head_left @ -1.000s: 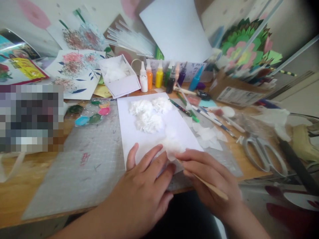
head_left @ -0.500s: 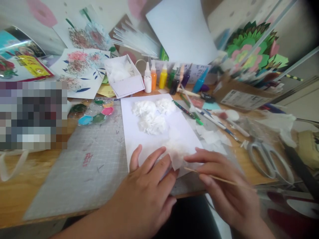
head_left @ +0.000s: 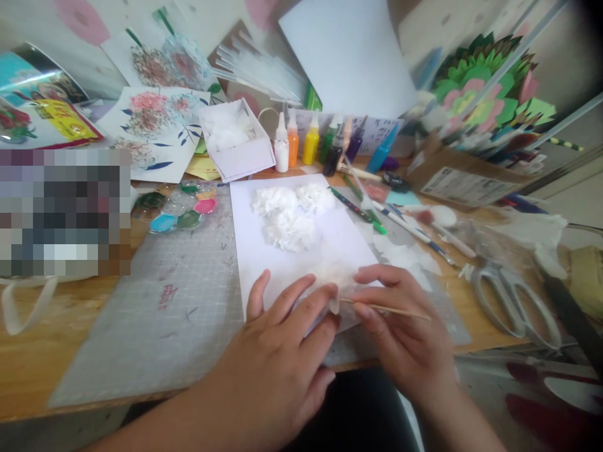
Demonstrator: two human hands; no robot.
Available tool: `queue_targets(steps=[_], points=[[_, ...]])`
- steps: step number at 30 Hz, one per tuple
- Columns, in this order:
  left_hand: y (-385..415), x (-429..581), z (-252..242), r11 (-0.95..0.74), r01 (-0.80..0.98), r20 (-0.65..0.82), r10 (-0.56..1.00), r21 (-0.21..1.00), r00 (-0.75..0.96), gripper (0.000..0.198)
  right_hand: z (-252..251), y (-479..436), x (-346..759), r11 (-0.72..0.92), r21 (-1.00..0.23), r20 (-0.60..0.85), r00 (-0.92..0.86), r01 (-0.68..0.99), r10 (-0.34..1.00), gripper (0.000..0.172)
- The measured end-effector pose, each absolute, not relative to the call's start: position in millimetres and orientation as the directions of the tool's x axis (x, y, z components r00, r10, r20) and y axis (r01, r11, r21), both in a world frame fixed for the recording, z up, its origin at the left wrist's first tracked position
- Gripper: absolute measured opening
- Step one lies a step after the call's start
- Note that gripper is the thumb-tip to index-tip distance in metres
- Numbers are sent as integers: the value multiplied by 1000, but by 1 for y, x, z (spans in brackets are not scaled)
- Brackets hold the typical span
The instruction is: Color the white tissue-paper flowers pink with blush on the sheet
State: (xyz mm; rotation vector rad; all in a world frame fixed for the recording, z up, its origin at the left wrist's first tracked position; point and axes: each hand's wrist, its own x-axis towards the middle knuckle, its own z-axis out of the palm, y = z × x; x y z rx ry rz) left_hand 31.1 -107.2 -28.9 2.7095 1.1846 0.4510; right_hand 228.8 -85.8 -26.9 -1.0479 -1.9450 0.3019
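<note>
My right hand (head_left: 405,326) pinches a thin wooden stick (head_left: 391,309) between thumb and fingers, its tip pointing left. That tip meets a small piece of white tissue paper (head_left: 334,304) at the fingertips of my left hand (head_left: 282,339). The left hand rests low on a white paper sheet (head_left: 247,251), its outer fingers spread and its middle and index fingers at the tissue. Several white crumpled-paper clusters (head_left: 289,229) sit higher on the sheet. A pale, blurred fluffy patch (head_left: 332,270) lies just beyond my fingers.
Under the sheet is a grey cutting mat (head_left: 179,301). Paint bottles (head_left: 311,143) and a white box (head_left: 245,160) stand behind it. A paint palette (head_left: 188,216) is left; loose tissue pieces (head_left: 405,254), a paintbrush (head_left: 424,240) and scissors (head_left: 518,307) lie right.
My right hand has moved left and slightly up, bringing the stick's tip against the tissue piece. The tissue now looks smaller and folded at the left fingertips; the left hand has barely moved.
</note>
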Motion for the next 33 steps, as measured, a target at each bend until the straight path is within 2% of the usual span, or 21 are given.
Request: queue_targets(steps=[8, 14, 17, 19, 22, 24, 26, 28, 30, 33], points=[[-107, 31, -28, -675, 682, 208, 736, 280, 644, 38, -30, -85, 229, 586, -548, 575, -239, 597, 782, 14], [-107, 29, -27, -644, 676, 236, 763, 359, 601, 39, -27, -82, 215, 666, -370, 634, -348, 648, 691, 18], [-108, 28, -27, -603, 673, 281, 797, 429, 535, 35, -29, -82, 212, 639, -414, 627, -305, 649, 716, 16], [-108, 27, -28, -586, 672, 307, 810, 453, 499, 32, -33, -81, 214, 593, -523, 598, -232, 612, 767, 13], [-106, 26, -27, -580, 683, 308, 814, 443, 492, 35, -41, -80, 223, 475, -770, 546, 54, 425, 836, 7], [-105, 27, -27, -582, 700, 302, 813, 414, 498, 42, -46, -79, 228, 434, -886, 464, 312, 163, 829, 7], [-104, 29, -26, -590, 721, 277, 807, 362, 521, 53, -50, -79, 232, 414, -903, 317, 466, -118, 826, 6], [-104, 32, -26, -606, 740, 224, 796, 292, 562, 66, -51, -78, 234, 375, -874, 190, 491, -311, 850, 5], [-105, 35, -26, -617, 752, 168, 787, 232, 594, 74, -52, -77, 235, 354, -848, 135, 484, -395, 865, 6], [-106, 38, -25, -620, 763, 139, 784, 181, 605, 74, -52, -76, 235, 367, -826, 139, 476, -427, 868, 6]])
